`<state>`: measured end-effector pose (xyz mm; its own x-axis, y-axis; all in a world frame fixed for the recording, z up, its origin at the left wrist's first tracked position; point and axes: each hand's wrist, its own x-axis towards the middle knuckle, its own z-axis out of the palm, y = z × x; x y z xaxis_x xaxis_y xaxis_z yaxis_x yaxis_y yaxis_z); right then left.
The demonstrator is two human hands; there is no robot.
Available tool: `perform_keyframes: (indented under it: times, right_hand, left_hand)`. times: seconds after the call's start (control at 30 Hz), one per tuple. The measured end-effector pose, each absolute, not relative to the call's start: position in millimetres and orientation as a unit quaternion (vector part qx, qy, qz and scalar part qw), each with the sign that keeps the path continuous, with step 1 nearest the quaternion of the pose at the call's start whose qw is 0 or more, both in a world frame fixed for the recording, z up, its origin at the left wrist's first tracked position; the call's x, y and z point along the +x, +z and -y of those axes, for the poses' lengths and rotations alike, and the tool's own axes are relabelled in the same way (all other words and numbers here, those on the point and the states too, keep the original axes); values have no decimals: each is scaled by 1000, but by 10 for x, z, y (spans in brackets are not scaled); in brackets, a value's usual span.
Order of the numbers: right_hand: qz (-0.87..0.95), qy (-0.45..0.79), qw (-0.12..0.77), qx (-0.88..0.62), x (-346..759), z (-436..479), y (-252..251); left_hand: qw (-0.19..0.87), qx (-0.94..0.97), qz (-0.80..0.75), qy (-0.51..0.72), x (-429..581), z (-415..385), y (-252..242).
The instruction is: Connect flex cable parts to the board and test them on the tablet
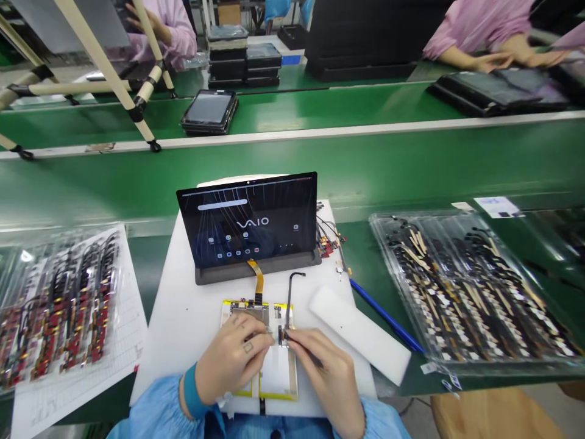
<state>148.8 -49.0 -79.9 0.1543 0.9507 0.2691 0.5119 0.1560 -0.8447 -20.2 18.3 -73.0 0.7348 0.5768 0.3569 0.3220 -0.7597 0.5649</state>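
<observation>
A white-and-yellow battery assembly [276, 372] with a small circuit board lies on a white work pad [167, 329]. An orange flex cable [259, 281] joins it to a lit tablet screen [249, 225] marked VAIO, propped in a dark stand [223, 275]. My right hand [326, 372] pinches the lower end of a thin black cable [289, 299] over the board; its hooked upper end lies on the pad. Left of it, my left hand [237, 353] is closed over the board with thumb and finger together. Whatever may be between those fingertips is hidden.
A white foam block [361, 335] and a blue rod [386, 314] lie at right. Clear trays hold many small parts, red-and-black at left [59, 305], cables at right [470, 292]. Small boards [326, 244] sit beside the screen. Across the green bench, co-workers' hands [498, 61] show.
</observation>
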Motion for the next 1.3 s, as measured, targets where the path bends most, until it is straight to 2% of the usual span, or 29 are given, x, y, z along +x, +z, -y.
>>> perform_keyframes:
  times: [0.7,1.0,1.13,1.3]
  right_hand:
    - [614,260,447,-596,1510,480,-784]
    - [635,229,432,-598,1498,459,-815]
    - [668,186,404,-597,1526,436,-651]
    - [719,40,346,-601,1826,488,-518]
  left_hand:
    - [200,919,-229,251,-189,-170,-762]
    - [145,946,-231,176,-159,-147,-744]
    - [158,935,-266,176,-146,-112,-750]
    - [195,919,-286,189,-184,-205,-687]
